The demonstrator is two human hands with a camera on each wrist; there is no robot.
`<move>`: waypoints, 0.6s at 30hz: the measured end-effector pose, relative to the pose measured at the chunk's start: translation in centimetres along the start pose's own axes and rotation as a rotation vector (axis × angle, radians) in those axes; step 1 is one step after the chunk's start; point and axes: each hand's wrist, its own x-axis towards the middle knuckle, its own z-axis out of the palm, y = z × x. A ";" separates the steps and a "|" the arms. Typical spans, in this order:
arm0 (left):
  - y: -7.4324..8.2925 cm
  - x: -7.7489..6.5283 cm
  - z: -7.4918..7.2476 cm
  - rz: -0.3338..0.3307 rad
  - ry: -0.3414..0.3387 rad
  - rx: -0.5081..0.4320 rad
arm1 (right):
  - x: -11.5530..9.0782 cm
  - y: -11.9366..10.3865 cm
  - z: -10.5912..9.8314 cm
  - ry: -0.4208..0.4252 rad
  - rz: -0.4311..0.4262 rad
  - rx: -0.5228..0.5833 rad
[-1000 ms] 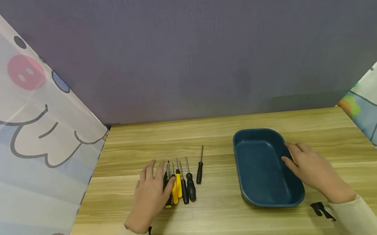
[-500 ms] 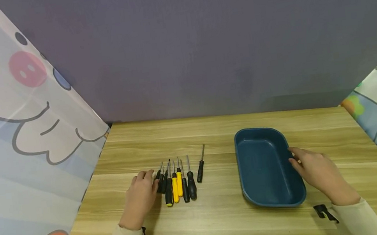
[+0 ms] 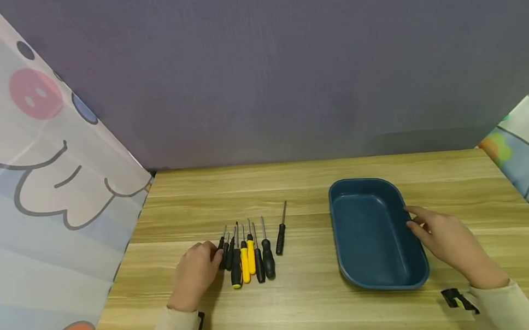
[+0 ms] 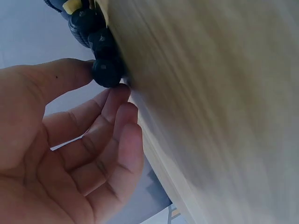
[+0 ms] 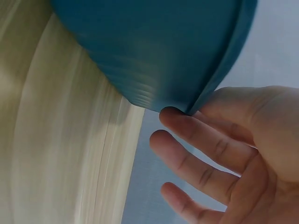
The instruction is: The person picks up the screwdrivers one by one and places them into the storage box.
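A row of several screwdrivers lies on the wooden table, points facing away. At its left end, my left hand point(image 3: 195, 271) pinches the black handle of the outermost screwdriver point(image 4: 106, 72) between thumb and fingertips. Beside it lie other small black-handled ones, a black screwdriver with a yellow end point(image 3: 236, 273), a yellow screwdriver point(image 3: 251, 257) and a thick black one point(image 3: 268, 261). On the right, my right hand point(image 3: 444, 236) holds the rim of a blue plastic bin point(image 3: 377, 239), thumb on the inner side and index finger against the outer wall in the right wrist view.
One black screwdriver point(image 3: 280, 238) lies tilted, a little apart from the row's right end. The wooden table point(image 3: 284, 322) ends at a grey partition point(image 3: 283, 74) behind. A cartoon-printed curtain point(image 3: 42, 214) hangs at the left, and another at the right.
My left hand has drawn back left from over the row, uncovering the screwdrivers, and now grips the leftmost one. My right hand keeps to the bin's right rim.
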 end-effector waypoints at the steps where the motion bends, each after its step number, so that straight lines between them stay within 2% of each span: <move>1: 0.0 0.1 0.0 0.000 -0.006 0.001 | 0.0 0.0 0.0 0.004 -0.001 -0.001; 12: 0.0 0.9 -0.2 -0.036 -0.079 -0.013 | -0.1 0.0 0.1 0.016 0.008 0.000; 18: -0.1 0.9 -0.2 -0.042 -0.076 -0.049 | 0.1 0.0 0.1 0.010 0.010 0.008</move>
